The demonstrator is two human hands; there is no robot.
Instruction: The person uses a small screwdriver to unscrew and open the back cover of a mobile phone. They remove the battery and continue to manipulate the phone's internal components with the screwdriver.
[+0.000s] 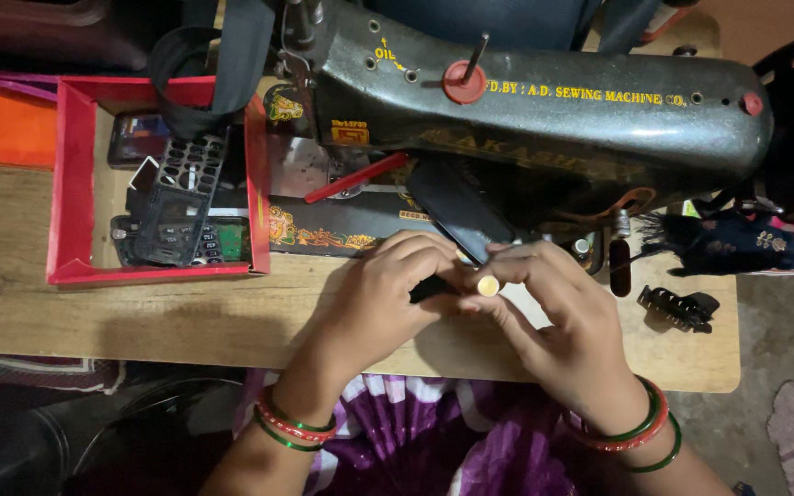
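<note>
Hands [470, 285] meeting, gold disc [488, 286] pinched between fingertips

Black sewing machine [544, 119], red tray [71, 184] holding what looks like phone parts [176, 197], black hair claw [677, 306], wooden table [140, 312]

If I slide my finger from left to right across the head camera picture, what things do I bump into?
Red tray of phone parts → left hand → small gold round piece → right hand → black hair clip on the wooden table.
</note>
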